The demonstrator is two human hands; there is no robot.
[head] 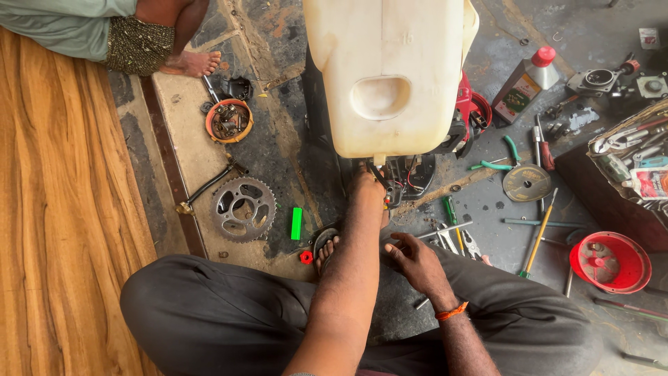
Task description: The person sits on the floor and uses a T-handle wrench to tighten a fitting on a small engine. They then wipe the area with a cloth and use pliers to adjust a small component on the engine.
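Landmark: white plastic tank (390,69), upright on a dark machine base at top centre.
Left hand (367,182): stretched forward to just under the tank's bottom edge, fingertips buried among the black hose and wires (400,177) there; spread or pinching cannot be told, fingers hidden.
Right hand (412,259): well below the tank, near the lap, fingers curled and pressed down on the floor beside a slim metal rod (445,230); no clear hold on anything.
Red engine part (470,111): touching the tank's right side, partly hidden behind it.
Chain sprocket (243,207): left of the tank, flat on the floor, with a green block (297,223) nearer the tank.
Orange bowl (229,120): further left, filled with small metal parts.
Oil bottle (523,82): right of the tank, red cap on.
Red tray (611,261): far lower right of the tank.
Other person: a bare foot (193,63) at upper left, well apart from the tank.
Risk: likely a pulled wire or slipped hose from blind fingerwork under the tank; tank tipping if pushed from below; small fittings lost among scattered tools.
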